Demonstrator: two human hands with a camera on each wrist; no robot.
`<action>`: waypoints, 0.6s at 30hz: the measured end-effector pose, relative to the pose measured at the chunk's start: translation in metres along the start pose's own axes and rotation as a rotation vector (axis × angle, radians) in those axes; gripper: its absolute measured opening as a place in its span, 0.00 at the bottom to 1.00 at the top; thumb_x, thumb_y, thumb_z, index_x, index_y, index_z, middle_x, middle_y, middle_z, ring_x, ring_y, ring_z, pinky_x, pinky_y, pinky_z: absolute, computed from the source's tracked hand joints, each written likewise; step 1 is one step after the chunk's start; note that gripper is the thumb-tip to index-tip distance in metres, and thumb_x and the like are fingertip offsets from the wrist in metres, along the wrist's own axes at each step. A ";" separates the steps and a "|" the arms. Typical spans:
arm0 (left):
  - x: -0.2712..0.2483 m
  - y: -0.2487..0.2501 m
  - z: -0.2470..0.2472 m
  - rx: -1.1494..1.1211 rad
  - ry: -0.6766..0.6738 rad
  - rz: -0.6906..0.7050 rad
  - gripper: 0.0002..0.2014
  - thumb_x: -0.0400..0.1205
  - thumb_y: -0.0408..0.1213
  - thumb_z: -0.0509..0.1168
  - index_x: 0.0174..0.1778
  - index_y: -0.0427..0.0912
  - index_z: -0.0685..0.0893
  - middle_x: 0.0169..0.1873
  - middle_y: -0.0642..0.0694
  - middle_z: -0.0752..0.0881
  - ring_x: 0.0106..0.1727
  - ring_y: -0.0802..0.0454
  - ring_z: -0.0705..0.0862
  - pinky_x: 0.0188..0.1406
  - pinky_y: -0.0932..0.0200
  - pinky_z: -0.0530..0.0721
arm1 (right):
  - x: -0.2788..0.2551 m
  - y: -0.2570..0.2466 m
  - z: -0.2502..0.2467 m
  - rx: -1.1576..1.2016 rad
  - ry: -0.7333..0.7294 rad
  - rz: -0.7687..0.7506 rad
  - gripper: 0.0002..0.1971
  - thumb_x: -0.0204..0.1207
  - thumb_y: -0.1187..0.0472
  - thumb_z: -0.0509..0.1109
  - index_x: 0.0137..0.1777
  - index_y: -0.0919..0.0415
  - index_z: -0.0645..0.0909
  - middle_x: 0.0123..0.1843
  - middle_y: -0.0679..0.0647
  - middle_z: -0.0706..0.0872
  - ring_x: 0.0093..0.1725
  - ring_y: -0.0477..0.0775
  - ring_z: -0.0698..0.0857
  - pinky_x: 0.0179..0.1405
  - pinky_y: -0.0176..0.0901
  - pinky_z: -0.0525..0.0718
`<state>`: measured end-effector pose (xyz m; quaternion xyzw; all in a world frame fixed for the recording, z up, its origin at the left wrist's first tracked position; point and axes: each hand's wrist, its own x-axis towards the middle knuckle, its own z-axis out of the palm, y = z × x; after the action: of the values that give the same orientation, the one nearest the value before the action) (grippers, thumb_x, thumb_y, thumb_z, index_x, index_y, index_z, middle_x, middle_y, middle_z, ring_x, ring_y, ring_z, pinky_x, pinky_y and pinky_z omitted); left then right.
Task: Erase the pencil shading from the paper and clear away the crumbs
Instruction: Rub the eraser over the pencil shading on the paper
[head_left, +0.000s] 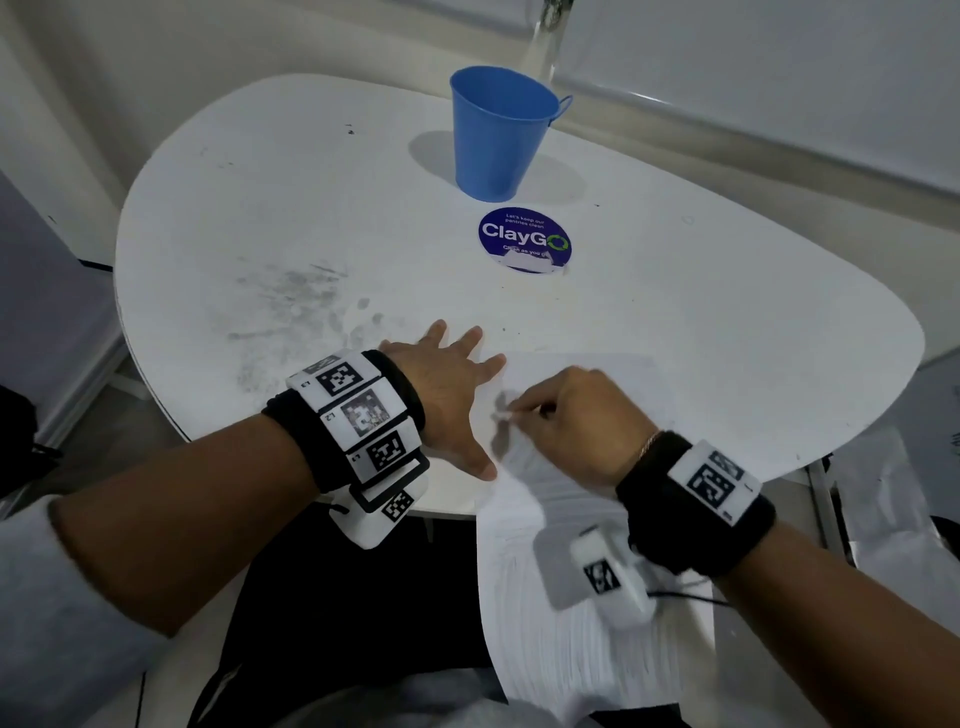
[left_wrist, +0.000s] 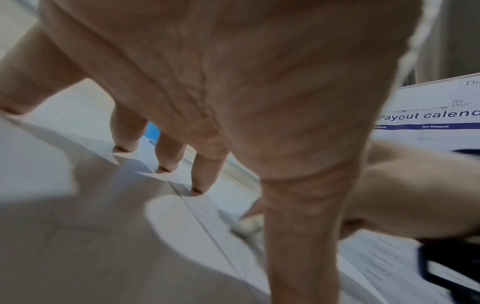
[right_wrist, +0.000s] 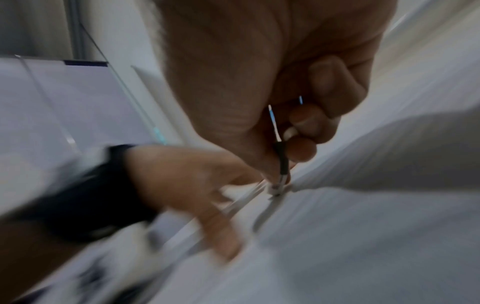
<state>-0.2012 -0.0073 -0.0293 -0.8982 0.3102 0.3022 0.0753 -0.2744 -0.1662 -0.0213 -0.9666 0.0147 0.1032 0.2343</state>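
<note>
Fingers (head_left: 470, 338) of my left hand (head_left: 441, 395) lie spread flat, pinning the paper's (head_left: 597, 597) edge at 9 o'clock; my right hand (head_left: 566, 415) pinches what looks like a pencil-end eraser (head_left: 503, 415) against the sheet. Thin and floppy, the paper overhangs the table (head_left: 311, 208) toward 6 o'clock, so I'd hold it flat beside the rubbing. Blur hides shading and crumbs.

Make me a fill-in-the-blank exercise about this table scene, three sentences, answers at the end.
1. The bucket standing at the far side of the table is coloured ____.
2. The left hand lies flat with its fingers spread, pressing at the edge of the ____.
3. The right hand pinches a small eraser against the paper, so it is the ____ hand that does the rubbing.

Missing words: blue; paper; right
</note>
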 end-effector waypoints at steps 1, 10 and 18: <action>0.000 0.000 0.000 -0.003 -0.002 0.000 0.62 0.68 0.78 0.68 0.88 0.62 0.36 0.87 0.53 0.31 0.88 0.40 0.33 0.81 0.26 0.61 | 0.004 0.004 -0.002 0.006 0.046 0.026 0.09 0.80 0.55 0.70 0.49 0.50 0.93 0.37 0.40 0.91 0.35 0.42 0.85 0.40 0.37 0.80; 0.000 0.000 0.000 -0.004 -0.001 0.000 0.63 0.67 0.78 0.69 0.88 0.62 0.36 0.88 0.54 0.32 0.88 0.41 0.33 0.81 0.26 0.61 | 0.004 0.000 0.003 -0.005 0.054 -0.009 0.10 0.81 0.55 0.69 0.45 0.51 0.92 0.31 0.46 0.88 0.32 0.50 0.84 0.38 0.44 0.83; 0.000 0.000 0.001 0.007 -0.009 -0.012 0.66 0.65 0.77 0.71 0.88 0.62 0.35 0.87 0.54 0.30 0.88 0.42 0.32 0.81 0.27 0.62 | 0.000 0.001 0.007 0.032 0.016 -0.037 0.08 0.80 0.54 0.70 0.48 0.46 0.93 0.24 0.39 0.79 0.25 0.41 0.76 0.34 0.36 0.72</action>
<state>-0.2020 -0.0074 -0.0299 -0.8984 0.3055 0.3048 0.0817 -0.2755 -0.1637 -0.0279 -0.9636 0.0001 0.0907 0.2514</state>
